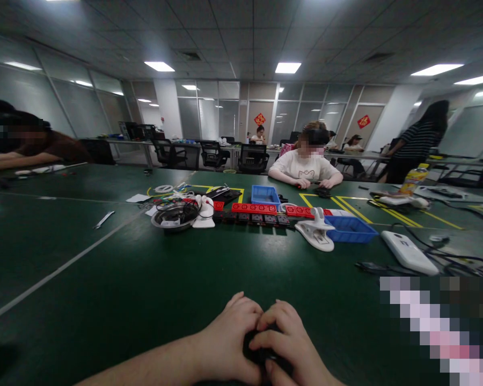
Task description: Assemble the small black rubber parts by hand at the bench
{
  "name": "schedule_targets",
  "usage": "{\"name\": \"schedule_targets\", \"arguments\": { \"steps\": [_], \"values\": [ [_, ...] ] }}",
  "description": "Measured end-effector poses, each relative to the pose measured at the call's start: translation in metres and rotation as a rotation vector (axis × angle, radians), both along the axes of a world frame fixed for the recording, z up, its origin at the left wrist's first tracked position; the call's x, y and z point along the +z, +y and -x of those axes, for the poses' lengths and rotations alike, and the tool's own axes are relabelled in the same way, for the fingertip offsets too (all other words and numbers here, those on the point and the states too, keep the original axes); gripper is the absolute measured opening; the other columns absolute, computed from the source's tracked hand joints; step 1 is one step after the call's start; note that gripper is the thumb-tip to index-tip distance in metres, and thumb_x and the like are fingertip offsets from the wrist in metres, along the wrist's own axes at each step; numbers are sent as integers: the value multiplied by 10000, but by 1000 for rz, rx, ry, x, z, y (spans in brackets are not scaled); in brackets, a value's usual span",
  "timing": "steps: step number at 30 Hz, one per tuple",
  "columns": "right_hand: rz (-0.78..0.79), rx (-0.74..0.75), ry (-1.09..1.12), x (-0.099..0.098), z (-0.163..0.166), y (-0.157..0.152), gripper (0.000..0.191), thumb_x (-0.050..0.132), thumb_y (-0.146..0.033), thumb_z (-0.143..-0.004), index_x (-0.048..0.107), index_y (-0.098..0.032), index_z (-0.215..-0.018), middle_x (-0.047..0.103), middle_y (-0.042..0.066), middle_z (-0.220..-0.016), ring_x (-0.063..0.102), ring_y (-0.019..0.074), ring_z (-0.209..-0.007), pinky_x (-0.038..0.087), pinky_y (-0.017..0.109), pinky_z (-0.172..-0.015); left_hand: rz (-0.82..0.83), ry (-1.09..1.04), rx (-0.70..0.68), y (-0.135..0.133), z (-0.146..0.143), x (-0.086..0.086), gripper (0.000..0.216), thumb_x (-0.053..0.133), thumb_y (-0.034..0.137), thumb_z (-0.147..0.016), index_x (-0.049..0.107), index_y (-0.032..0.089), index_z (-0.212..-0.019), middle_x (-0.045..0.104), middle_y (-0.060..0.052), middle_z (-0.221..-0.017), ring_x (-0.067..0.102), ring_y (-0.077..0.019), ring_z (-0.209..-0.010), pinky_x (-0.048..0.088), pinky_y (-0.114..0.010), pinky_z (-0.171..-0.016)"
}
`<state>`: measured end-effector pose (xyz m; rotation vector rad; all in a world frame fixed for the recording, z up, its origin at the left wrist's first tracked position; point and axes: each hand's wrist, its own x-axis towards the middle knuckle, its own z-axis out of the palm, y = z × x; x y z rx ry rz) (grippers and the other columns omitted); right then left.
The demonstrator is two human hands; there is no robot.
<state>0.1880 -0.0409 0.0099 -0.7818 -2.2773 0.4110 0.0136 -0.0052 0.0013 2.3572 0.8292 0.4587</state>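
Note:
Close to the front edge of the view, my left hand [234,328] and my right hand [286,333] meet around a small dark object [253,340]. Its kind cannot be made out, since fingers cover most of it. My left fingers curl over its far side. Fingers of my right hand bend across its top, with the thumb low against it. Both hands are low over the green table [177,289]. Beyond them a row of red casings [254,209] lies along black socket pieces [257,219].
Across the table are a metal bowl [173,221] of parts, a white clip base [317,236], blue bins [349,229] [264,195], and a white box [409,252] with black cables [459,260]. A person [306,163] sits opposite. A bottle [414,179] stands right.

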Motion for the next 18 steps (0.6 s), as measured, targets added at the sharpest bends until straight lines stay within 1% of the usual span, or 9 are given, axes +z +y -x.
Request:
{"name": "schedule_targets", "arguments": {
  "steps": [2,4,7,9,10,12,14,16,18],
  "values": [
    [-51,62,10,-4,-2,1,266,444,-144,-681,600,-260,-861,582,-1,-880,516,194,-905,249,472,-964,-14,0,-33,1,1,0,400,754,302,-477,526,210,-792,510,30,-884,499,-180,-887,193,-459,-1040],
    [-76,90,7,-9,-3,2,271,439,-119,-657,601,-278,-805,616,-37,-879,503,196,-960,151,480,-1017,-28,18,-62,1,1,0,364,745,301,-503,555,219,-803,518,19,-944,496,-196,-937,166,-484,-1043],
    [-94,105,20,-10,-4,1,286,433,-91,-646,594,-286,-780,648,-73,-865,489,195,-1013,120,459,-1040,-45,47,-80,2,1,-2,337,730,297,-537,575,230,-829,516,12,-974,499,-204,-957,161,-513,-1036],
    [-97,95,28,-5,-3,-1,296,437,-91,-672,593,-286,-831,654,-59,-888,495,199,-1021,157,457,-1037,-64,53,-81,1,2,-2,378,731,310,-535,575,240,-872,514,11,-973,497,-209,-961,157,-517,-1038],
    [-93,79,31,-3,-3,-2,300,445,-101,-693,587,-282,-885,649,-39,-923,501,202,-1020,189,457,-1028,-71,56,-89,1,2,-2,443,735,323,-532,567,253,-937,512,6,-995,490,-218,-979,156,-522,-1038],
    [-78,31,47,2,-1,-4,296,470,-154,-751,546,-256,-1018,618,17,-1009,514,211,-1012,255,452,-1002,-74,51,-100,0,2,-1,644,745,355,-523,495,274,-1111,492,-15,-1078,465,-246,-1035,156,-541,-1033],
    [-47,-31,101,4,2,-5,288,481,-273,-815,488,-219,-1099,577,66,-1046,519,219,-994,334,430,-949,-59,25,-70,-1,2,1,799,755,396,-512,398,253,-1213,474,-40,-1120,456,-262,-1051,187,-548,-1023],
    [-1,-108,177,2,3,-6,325,447,-420,-853,464,-193,-1086,549,87,-1012,522,219,-944,417,383,-847,-42,-12,-2,-3,1,3,811,761,441,-497,393,214,-1183,481,-50,-1092,470,-259,-1019,216,-540,-1018],
    [34,-188,228,-1,5,-5,393,416,-530,-846,464,-180,-1018,526,84,-953,520,208,-867,453,338,-738,-41,-34,62,-5,-1,4,763,760,483,-483,419,197,-1103,494,-43,-1037,486,-249,-976,208,-542,-1022]
  ]
}}
